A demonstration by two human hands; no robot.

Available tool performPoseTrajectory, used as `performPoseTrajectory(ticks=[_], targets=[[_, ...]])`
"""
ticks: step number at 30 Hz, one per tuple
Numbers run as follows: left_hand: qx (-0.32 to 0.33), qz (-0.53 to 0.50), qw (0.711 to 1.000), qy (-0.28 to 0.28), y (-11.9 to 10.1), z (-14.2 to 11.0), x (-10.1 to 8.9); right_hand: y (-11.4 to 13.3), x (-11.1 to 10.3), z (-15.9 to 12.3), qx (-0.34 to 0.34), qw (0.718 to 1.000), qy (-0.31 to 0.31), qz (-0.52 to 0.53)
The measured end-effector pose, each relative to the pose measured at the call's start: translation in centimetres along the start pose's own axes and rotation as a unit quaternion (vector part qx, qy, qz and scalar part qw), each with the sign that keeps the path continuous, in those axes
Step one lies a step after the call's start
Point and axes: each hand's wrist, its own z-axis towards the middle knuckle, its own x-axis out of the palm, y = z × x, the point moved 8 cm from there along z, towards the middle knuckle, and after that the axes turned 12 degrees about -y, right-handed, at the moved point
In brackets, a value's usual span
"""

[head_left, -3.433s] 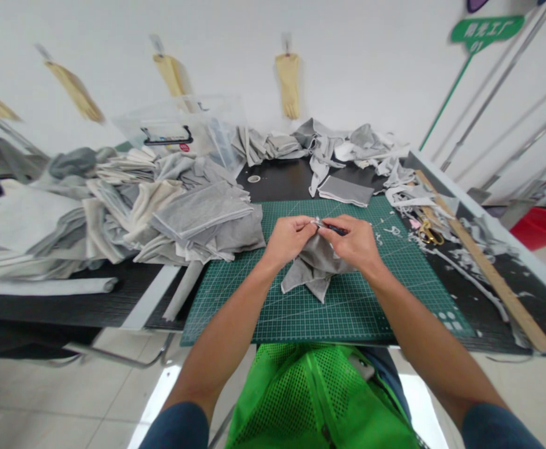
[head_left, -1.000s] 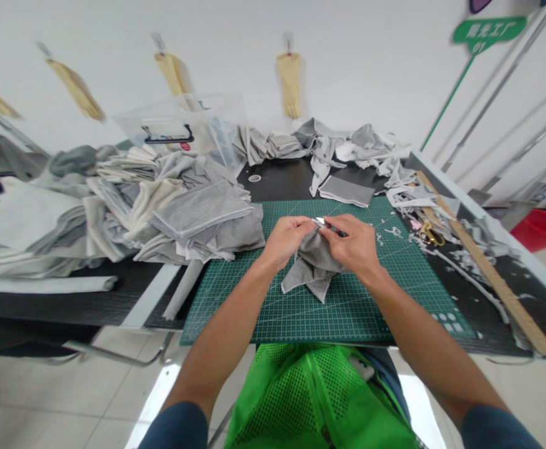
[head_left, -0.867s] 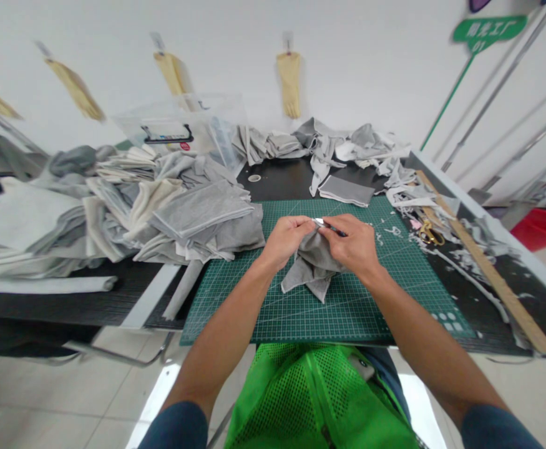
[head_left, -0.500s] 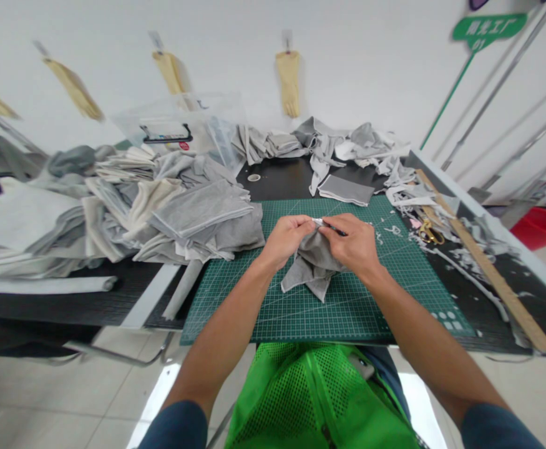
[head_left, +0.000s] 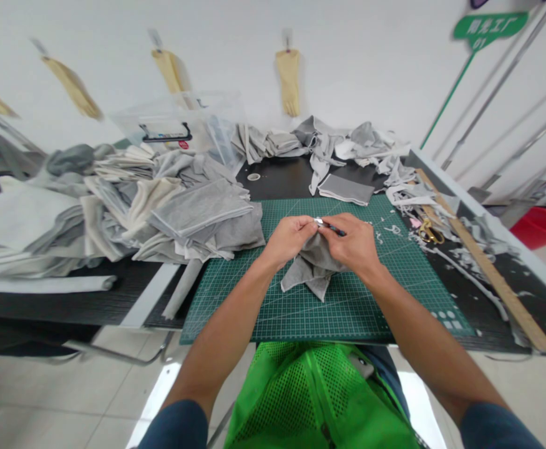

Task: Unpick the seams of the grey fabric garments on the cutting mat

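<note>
Between my hands a piece of grey cloth (head_left: 312, 271) with pale edges hangs bunched over the green cutting mat (head_left: 235, 299). My left hand (head_left: 289, 240) is closed, pinching the cloth's top edge between thumb and fingers. A small dark-handled tool (head_left: 333, 229) with a shiny metal tip lies in my right hand (head_left: 354, 242); its exact kind is too small to tell. That tip meets the cloth's edge at my left fingertips. The right fingers are wrapped round the tool, and whether they also grip cloth is hidden.
Heaped grey cloths (head_left: 198, 212) cover the left side, before a clear plastic box (head_left: 170, 128). A folded grey cloth (head_left: 346, 189) lies behind the mat. Gold-handled scissors (head_left: 430, 232), white scraps and a wooden ruler (head_left: 488, 268) lie at right. A roll of tape (head_left: 253, 177) sits behind.
More of the tool's dark handle and shiny tip shows in my right hand. Both hands stay at nearly the same place, and the cloth hangs as before.
</note>
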Motion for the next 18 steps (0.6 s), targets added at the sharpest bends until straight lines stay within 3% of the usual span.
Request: performPoseTrajectory(ticks=[10,18], targets=[[-0.012,-0.029,1.0,0.003,0.21,0.08,0.13,-0.38,0.21,-0.25,-0.003,1.0,-0.005,0.005],[-0.054,-0.098,0.993,-0.035,0.41,-0.03,-0.08,-0.8,-0.11,-0.11,0.037,0.998,-0.021,0.04]])
